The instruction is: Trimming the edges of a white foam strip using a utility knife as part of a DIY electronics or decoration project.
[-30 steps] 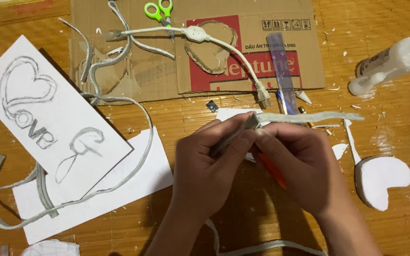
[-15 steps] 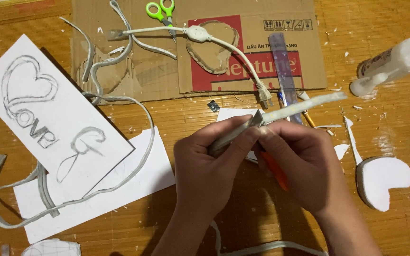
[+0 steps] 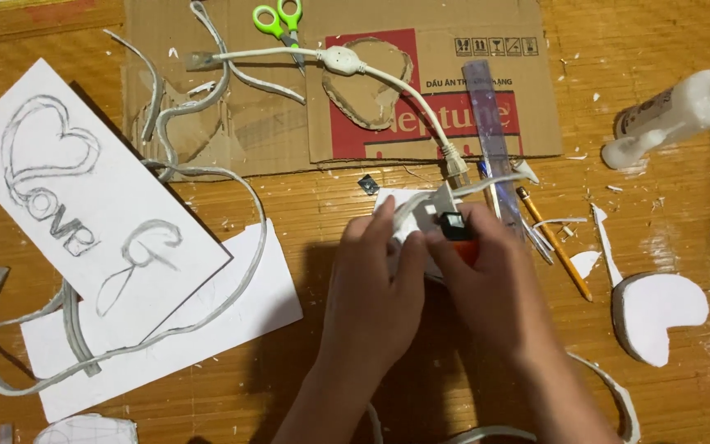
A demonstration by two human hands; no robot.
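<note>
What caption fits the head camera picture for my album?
Two hands, left hand and right hand, hold a white strip and an orange cutter above a wooden table.

- Table (image 3: 684,25): glossy varnished wood, grain showing.
- Cardboard sheet (image 3: 223,90): matt, rough brown.
- Paper sheet (image 3: 84,205): matt white, pencil-marked.
- Scissors (image 3: 277,20): glossy green plastic handles.
- Ruler (image 3: 491,115): clear smooth plastic.
- Cable (image 3: 396,82): smooth white plastic.

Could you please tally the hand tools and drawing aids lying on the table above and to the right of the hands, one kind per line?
Scissors, green-handled: 1
Ruler, clear violet: 1
Pencil, orange: 1
Glue bottle, white: 1
Total: 4
Both the left hand and the right hand are closed on a pale strip.
</note>
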